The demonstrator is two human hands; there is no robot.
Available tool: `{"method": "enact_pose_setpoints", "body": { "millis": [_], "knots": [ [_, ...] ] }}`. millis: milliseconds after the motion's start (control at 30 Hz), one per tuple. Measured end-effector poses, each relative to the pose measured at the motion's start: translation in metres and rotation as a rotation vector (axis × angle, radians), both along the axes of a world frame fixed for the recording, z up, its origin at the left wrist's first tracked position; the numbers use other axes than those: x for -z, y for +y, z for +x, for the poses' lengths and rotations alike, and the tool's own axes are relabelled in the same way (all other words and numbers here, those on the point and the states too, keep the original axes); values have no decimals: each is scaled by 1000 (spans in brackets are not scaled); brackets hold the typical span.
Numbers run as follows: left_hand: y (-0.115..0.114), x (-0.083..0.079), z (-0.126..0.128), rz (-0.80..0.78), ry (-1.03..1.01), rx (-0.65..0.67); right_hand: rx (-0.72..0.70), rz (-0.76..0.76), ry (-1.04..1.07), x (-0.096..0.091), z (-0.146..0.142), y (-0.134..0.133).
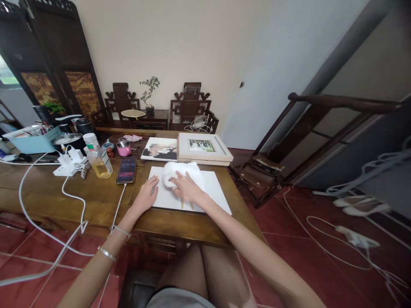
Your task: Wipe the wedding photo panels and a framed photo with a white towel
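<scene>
A flat white board or panel (212,188) lies on the wooden table in front of me, with faint yellowish marks low on it. My right hand (185,187) presses a bunched white cloth (192,171) against its upper middle, fingers spread over the fabric. The thumb side is partly hidden from view. My left hand (147,192) lies at the board's left edge, fingers stretched out and holding nothing. Just left of it is a phone (126,170) with a charging cable plugged in.
Behind the board lie a photo book (159,149) and a framed picture (205,147). On the left are a bottle of yellow liquid (98,158), a power strip (71,164), a pink cup (123,148) and a blue box (34,140). Cables hang over the front edge.
</scene>
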State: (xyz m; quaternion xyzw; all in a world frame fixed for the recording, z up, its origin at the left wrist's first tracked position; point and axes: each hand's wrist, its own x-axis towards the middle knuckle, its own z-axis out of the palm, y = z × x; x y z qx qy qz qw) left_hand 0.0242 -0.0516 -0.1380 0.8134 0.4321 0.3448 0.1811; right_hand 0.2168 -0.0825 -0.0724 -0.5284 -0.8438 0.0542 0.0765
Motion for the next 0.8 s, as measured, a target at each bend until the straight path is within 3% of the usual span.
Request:
{"method": "enact_pose_setpoints", "body": {
  "millis": [100,167,300,433,567,700,800],
  "knots": [
    [1,-2,0,-72,-161,-46,79,36,-7,2,-18,22],
    [3,-4,-1,-141,-342,-103,17,50,-9,3,-30,20],
    [4,-8,-3,-217,-584,-197,-279,87,-14,1,-41,-19],
    [-2,-12,0,-159,-478,-197,-414,11,-2,-10,-26,-65],
    [-7,-11,3,-49,-152,-67,-268,-67,12,-19,5,-67],
    [-5,-5,3,-3,-12,-16,-45,-66,37,-16,20,-24],
    [-3,-3,2,21,17,-14,45,-64,75,-13,5,14]
  ]
}}
